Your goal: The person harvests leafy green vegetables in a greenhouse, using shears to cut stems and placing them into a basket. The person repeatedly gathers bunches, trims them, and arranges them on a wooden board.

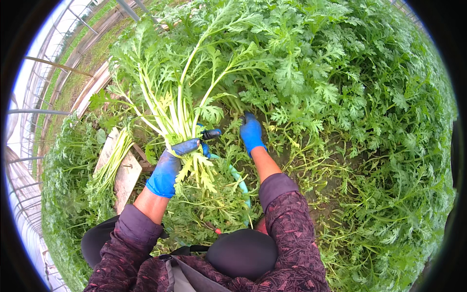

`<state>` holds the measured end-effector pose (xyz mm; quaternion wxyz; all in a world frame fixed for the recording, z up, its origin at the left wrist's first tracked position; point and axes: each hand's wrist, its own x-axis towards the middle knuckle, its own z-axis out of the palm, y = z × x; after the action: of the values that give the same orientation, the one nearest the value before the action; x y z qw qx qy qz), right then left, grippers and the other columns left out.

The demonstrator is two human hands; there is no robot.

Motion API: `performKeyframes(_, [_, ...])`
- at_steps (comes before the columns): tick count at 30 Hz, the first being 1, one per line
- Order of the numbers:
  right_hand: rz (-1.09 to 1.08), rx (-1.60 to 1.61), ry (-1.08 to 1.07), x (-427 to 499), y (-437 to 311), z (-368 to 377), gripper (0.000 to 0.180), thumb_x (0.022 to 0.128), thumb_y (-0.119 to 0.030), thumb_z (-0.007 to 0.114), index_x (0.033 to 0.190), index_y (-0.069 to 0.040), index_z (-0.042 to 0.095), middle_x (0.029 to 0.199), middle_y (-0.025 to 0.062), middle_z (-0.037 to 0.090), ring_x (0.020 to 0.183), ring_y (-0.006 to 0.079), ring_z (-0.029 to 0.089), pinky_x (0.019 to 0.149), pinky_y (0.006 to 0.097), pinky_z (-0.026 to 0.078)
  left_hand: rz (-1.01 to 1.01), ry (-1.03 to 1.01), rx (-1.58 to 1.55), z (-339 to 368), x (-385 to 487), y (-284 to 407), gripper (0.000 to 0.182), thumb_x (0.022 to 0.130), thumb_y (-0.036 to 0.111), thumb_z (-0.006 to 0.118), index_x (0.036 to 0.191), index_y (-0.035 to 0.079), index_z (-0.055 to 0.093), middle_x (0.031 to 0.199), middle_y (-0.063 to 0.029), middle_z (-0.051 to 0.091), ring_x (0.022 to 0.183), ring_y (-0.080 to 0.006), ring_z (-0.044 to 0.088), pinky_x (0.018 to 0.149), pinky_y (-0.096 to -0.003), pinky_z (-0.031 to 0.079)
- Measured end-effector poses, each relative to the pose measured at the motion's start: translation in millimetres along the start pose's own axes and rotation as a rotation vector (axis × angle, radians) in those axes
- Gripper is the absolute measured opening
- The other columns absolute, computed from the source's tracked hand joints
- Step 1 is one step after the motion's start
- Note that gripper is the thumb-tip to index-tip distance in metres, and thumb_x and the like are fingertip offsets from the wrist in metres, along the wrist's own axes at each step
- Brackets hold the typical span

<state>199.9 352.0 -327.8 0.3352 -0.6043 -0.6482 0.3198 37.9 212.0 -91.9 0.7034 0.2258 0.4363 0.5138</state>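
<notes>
A loose bunch of leafy greens with lobed leaves [178, 106], like edible chrysanthemum, fans upward from my left hand [175, 160]. That hand wears a blue glove with dark stains and closes around the pale stem bases; some yellowish leaves hang below its fingers. My right hand [251, 133], also in a blue glove, is low among the standing plants. Its fingers are curled at the base of some slightly blurred stems [237, 103]. The fingertips are partly hidden, and whether a tool is in them cannot be seen.
Cut greens [115, 155] lie across a wooden board [127, 171] at left, where a nail sticks up. A light-green curved rim or hose [240, 180] shows between my arms, under leaves. Dense standing greens [328, 62] fill the far side and right. Greenhouse hoops [27, 159] run along the left.
</notes>
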Motion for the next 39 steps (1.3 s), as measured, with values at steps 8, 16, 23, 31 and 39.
performKeyframes(8, [0.385, 0.988, -0.541, -75, -73, -137, 0.029, 0.095, -0.026, 0.052, 0.092, 0.002, 0.061, 0.061, 0.0026, 0.050, 0.047, 0.0123, 0.042, 0.043, 0.0264, 0.033, -0.125, -0.079, -0.079, 28, -8, 1, 0.056, 0.091, 0.018, 0.055, 0.137, -0.007, 0.037, 0.135, -0.0175, 0.050, 0.118, -0.0239, 0.055, 0.102, -0.0354, 0.043])
performKeyframes(16, [0.365, 0.718, -0.874, -137, -136, -184, 0.027, 0.096, -0.029, 0.052, 0.088, -0.004, 0.062, 0.058, -0.0007, 0.050, 0.045, 0.0072, 0.041, 0.042, 0.0230, 0.030, -0.225, -0.122, -0.238, 37, -3, -35, 0.049, 0.090, 0.019, 0.058, 0.131, -0.005, 0.047, 0.124, -0.0185, 0.058, 0.102, -0.0286, 0.063, 0.090, -0.0413, 0.051])
performKeyframes(23, [0.198, 0.424, -0.853, -145, -123, -196, 0.039, 0.092, -0.036, 0.058, 0.103, 0.001, 0.063, 0.078, 0.0044, 0.063, 0.057, 0.0104, 0.057, 0.051, 0.0250, 0.045, -0.072, -0.241, -0.166, 41, -10, -20, 0.044, 0.085, 0.019, 0.064, 0.122, -0.002, 0.052, 0.085, -0.0053, 0.060, 0.081, -0.0193, 0.061, 0.088, -0.0423, 0.050])
performKeyframes(31, [0.100, 0.929, -0.762, -184, -152, -215, 0.053, 0.097, -0.042, 0.048, 0.129, 0.001, 0.050, 0.125, 0.0117, 0.058, 0.103, 0.0207, 0.062, 0.085, 0.0306, 0.049, 0.191, -0.651, -0.627, 73, -75, 67, 0.041, 0.091, 0.017, 0.058, 0.127, 0.001, 0.046, 0.086, -0.0058, 0.056, 0.085, -0.0207, 0.057, 0.097, -0.0463, 0.044])
performKeyframes(39, [0.049, 0.927, -1.092, -209, -280, -270, 0.057, 0.093, -0.043, 0.053, 0.128, 0.002, 0.047, 0.116, 0.0190, 0.061, 0.100, 0.0308, 0.063, 0.082, 0.0389, 0.053, 0.509, -0.605, -0.343, 82, -169, 115, 0.043, 0.087, 0.019, 0.063, 0.125, 0.003, 0.049, 0.097, -0.0088, 0.061, 0.088, -0.0232, 0.060, 0.093, -0.0470, 0.048])
